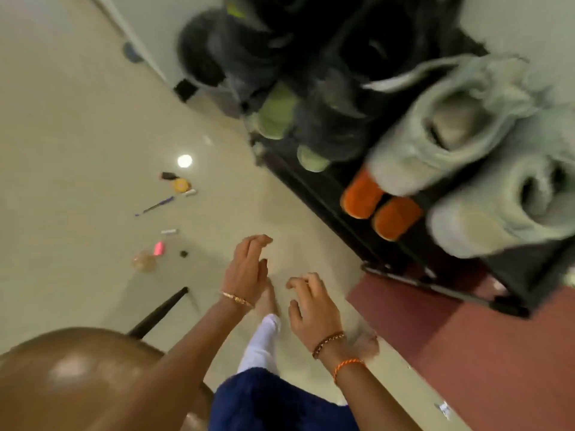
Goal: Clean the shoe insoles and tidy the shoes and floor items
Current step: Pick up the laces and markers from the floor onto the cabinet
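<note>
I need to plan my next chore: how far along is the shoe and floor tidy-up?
Shoes look shelved: the pale grey sneakers and orange slippers sit on the black shoe rack. Nothing is in hand: left hand and right hand are empty. The yellow round item and pink item remain on the floor.

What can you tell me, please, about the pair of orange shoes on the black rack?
The orange shoes sit side by side on a lower tier of the black shoe rack, toes pointing out towards the cream floor. Only their rounded orange toes show, soft and fuzzy-looking through motion blur; the rest is hidden under the pale grey sneakers on the tier above. The two toes look to be touching each other. Neither hand is near them.
</note>
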